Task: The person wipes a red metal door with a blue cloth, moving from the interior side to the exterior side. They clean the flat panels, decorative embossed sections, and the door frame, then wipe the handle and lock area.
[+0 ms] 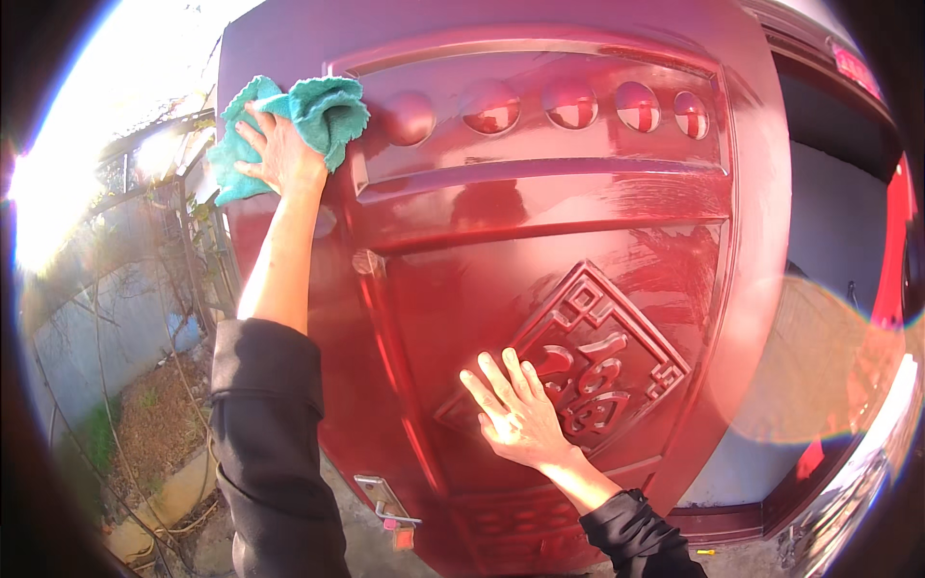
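Note:
A large glossy red door [462, 289] with raised round bosses and a diamond-shaped relief panel [629, 361] fills the middle of the view. At its upper left, my left hand [278, 152] presses a crumpled teal cloth [329, 108] against the surface; parts of the cloth bunch up beside the fingers. Lower down, my right hand [517, 415] lies with fingers apart against the door, over the left part of the relief panel, holding nothing. Dull streaks show on the door at the upper right and beside the relief.
A metal lever handle [394, 509] with small tags hangs low on the door's left side. Right of the door is a doorway with a dark red frame [788, 516]. A wall, bare branches and a low kerb [170, 498] lie at the left, under strong glare.

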A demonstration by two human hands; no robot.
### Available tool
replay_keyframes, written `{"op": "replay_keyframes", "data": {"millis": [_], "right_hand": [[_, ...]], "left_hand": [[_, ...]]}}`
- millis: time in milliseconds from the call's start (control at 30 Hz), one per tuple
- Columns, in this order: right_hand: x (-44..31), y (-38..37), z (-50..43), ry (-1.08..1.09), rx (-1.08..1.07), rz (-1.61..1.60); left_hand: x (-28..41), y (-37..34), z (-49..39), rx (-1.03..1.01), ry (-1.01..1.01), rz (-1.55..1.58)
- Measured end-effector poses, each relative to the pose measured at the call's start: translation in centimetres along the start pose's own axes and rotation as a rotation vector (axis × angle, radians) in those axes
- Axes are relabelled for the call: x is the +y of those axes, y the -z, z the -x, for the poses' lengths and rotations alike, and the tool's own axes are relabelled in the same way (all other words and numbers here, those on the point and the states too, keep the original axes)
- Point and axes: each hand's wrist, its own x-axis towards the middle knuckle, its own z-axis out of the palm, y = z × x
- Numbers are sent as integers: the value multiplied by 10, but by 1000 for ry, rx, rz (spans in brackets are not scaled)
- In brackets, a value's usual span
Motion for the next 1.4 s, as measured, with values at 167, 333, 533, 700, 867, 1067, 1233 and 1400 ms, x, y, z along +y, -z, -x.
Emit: {"op": "replay_keyframes", "data": {"millis": [167,333,533,700,867,1067,1233,1400], "right_hand": [[10,13,6,-16,-14,23],[8,22,7,-44,256,-250],[-3,28,-9,-160,725,-519],[20,0,-1,-164,467,-335],[4,-55,14,-142,276,221],[-40,-71,36,66,293,-94],[-74,-85,65,197,68,-544],[-82,-76,33,-13,229,-566]], "left_hand": [[176,34,90,89,-691,-31],[221,65,187,-305,-880,178],[167,102,289,-627,-783,158],[125,149,371,-814,-463,435],[82,182,461,-733,-336,315],[23,193,493,-742,-68,70],[-3,182,455,-663,-82,-136],[33,153,363,-369,-171,81]]}}
